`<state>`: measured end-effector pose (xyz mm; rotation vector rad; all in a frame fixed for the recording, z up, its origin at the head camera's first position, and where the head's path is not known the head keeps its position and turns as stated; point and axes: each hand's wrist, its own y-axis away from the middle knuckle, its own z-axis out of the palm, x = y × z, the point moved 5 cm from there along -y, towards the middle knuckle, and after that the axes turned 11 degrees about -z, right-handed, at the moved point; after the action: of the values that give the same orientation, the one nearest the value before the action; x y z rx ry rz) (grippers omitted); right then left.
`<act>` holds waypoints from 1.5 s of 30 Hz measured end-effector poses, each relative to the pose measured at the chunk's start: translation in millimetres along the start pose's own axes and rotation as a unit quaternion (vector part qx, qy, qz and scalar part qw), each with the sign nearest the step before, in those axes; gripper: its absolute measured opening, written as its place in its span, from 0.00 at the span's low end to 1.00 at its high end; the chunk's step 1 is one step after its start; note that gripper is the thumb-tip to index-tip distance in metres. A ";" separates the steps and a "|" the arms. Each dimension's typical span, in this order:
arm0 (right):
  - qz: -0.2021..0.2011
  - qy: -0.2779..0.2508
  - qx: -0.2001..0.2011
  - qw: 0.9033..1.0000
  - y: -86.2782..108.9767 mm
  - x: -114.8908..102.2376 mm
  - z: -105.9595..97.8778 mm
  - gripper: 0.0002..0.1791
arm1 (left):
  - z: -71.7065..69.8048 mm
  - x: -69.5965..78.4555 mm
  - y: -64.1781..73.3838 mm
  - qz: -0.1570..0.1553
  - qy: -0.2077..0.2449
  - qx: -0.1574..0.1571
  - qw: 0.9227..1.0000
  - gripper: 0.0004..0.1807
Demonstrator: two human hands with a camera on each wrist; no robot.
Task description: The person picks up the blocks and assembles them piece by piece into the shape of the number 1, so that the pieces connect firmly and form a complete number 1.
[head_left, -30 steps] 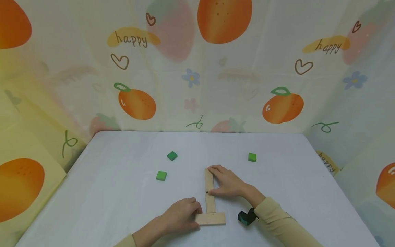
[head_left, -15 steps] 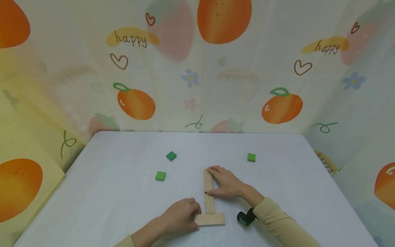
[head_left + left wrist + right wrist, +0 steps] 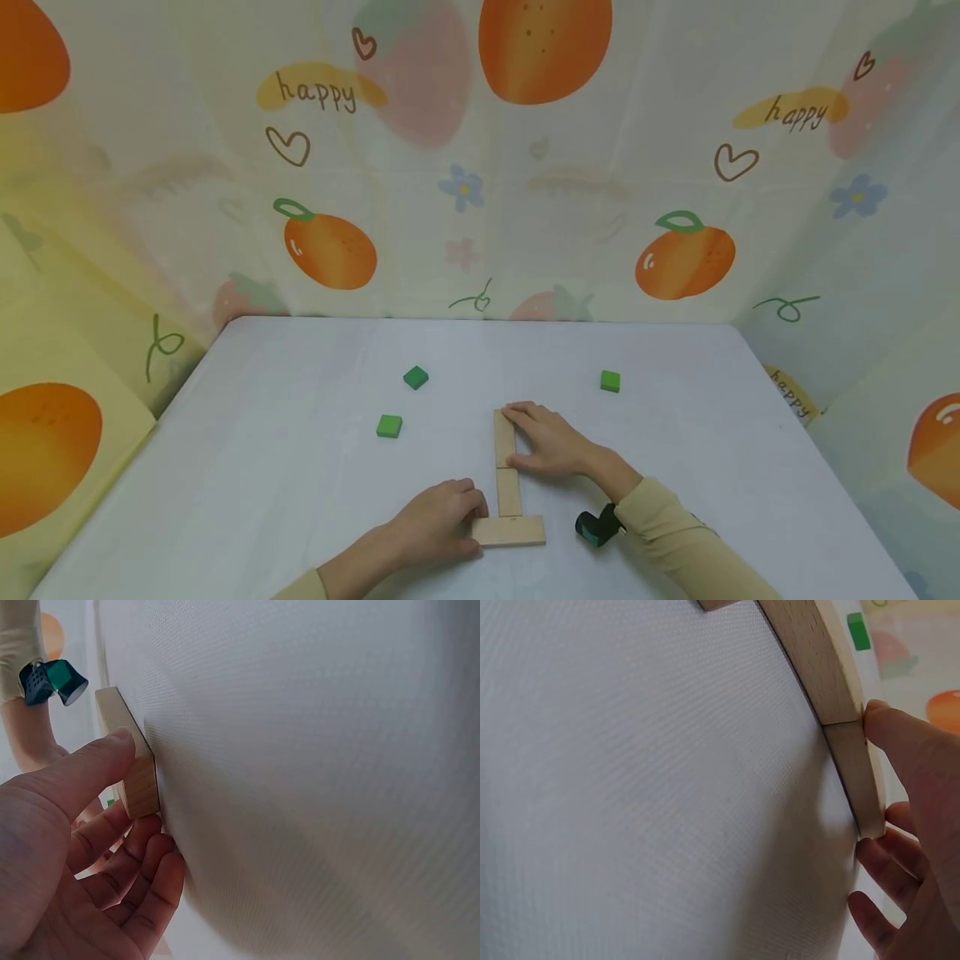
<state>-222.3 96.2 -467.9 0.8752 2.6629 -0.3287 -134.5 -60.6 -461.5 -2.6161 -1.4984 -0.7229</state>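
Note:
Three plain wooden blocks lie flat on the white table, forming an upside-down T in the head view. My left hand [image 3: 442, 525] pinches the left end of the crosswise block [image 3: 510, 531], its thumb on the near side in the left wrist view. The middle block [image 3: 508, 492] stands lengthwise against that crosswise one. Beyond it lies the far block [image 3: 503, 437], end to end with the middle one. My right hand [image 3: 551, 442] grips this far block from the right, with the thumb [image 3: 907, 739] by the joint and fingers at its far end.
Two green square blocks, one darker [image 3: 416, 377] and one lighter [image 3: 389, 426], lie left of the wooden row. Another green block [image 3: 611, 381] sits at the back right. A dark wrist camera [image 3: 597, 527] hangs by the right sleeve. A fruit-print curtain [image 3: 525, 242] backs the table.
The small dark gap between the far and middle blocks has closed to a thin line. My right thumb has shifted slightly away from me; my left hand keeps its place.

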 end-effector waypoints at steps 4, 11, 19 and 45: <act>-0.002 -0.003 0.003 1.000 -0.1 -0.1 -0.2 0.38 | 0.2 0.2 0.6 -0.005 0.001 -0.001 1.000 0.16; -0.001 -0.007 0.005 1.000 -0.8 -0.5 -0.6 0.38 | -0.3 0.2 0.9 -0.003 0.002 0.003 1.000 0.16; -0.003 -0.009 0.005 1.000 -0.9 -0.4 -0.9 0.37 | -0.3 -0.2 0.3 0.002 0.000 0.003 1.000 0.16; -0.032 -0.023 0.021 0.999 0.4 1.3 -2.6 0.32 | -2.4 2.1 0.4 -0.010 0.002 -0.005 1.000 0.16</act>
<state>-223.7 98.0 -466.0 0.7870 2.6547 -0.4149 -134.1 -59.8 -458.3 -2.6095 -1.5268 -0.7378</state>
